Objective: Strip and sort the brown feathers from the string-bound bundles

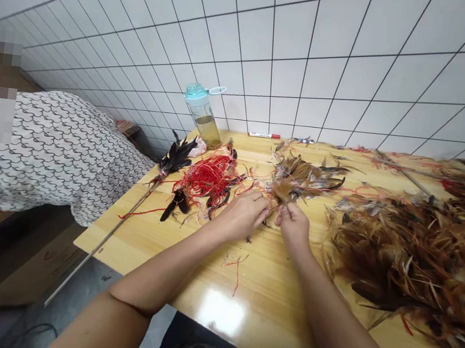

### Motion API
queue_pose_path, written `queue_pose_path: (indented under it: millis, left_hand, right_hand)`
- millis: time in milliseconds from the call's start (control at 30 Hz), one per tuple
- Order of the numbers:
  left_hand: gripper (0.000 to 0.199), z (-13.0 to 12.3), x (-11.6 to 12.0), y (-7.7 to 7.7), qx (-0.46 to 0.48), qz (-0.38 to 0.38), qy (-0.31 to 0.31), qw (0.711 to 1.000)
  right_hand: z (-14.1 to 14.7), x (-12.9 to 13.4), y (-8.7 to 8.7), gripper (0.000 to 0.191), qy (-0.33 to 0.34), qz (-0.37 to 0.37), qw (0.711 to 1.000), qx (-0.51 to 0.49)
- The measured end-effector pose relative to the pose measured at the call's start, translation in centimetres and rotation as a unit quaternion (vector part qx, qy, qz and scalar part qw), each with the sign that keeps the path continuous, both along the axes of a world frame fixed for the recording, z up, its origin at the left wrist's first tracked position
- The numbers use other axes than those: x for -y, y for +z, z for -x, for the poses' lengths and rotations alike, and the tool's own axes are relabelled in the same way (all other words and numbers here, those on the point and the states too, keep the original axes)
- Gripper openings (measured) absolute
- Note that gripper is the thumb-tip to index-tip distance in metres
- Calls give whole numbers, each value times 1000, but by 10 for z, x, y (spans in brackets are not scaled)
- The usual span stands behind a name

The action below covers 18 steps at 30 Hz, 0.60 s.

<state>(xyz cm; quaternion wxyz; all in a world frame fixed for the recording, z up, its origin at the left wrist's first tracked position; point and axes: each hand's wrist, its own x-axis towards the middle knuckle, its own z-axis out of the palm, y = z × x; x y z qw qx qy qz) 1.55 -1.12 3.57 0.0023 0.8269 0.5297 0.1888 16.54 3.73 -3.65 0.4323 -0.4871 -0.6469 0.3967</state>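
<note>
My left hand (245, 215) and my right hand (294, 225) are close together over the middle of the wooden table (203, 272). Between them is a small brown feather tuft (283, 191), pinched at its lower end by my right fingers. The fingers of my left hand are closed beside it, near thin red string; what they grip is too small to make out. Just behind lies a loose bunch of brown feathers (306, 174). To the left is a tangled heap of red string (210, 177).
A large pile of brown feathers (417, 253) covers the right side. A stick with black feathers (175, 158) overhangs the left edge. A bottle (205, 120) and a red marker (265, 135) are by the tiled wall. A person in a patterned garment (49, 146) is at left.
</note>
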Motion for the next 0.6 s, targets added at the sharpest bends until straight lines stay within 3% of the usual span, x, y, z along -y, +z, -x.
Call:
queue_pose_path:
  millis: [133,300,400,600]
  left_hand:
    - [20,-10,5,-3,-49,-39,-22,998]
    - [18,-15,6,0,-144,-61,-52,986]
    - [17,-10,-3,9,-153,-38,-87,984]
    - [21,16,-31,23,-49,103,-169,979]
  right_hand:
    - [-1,9,8,20,-16,-94,978,184]
    - [0,16,12,13,5,-120,932,343]
    - [0,16,10,13,28,-130,916,380]
    - [-1,13,12,24,186,-137,913,337]
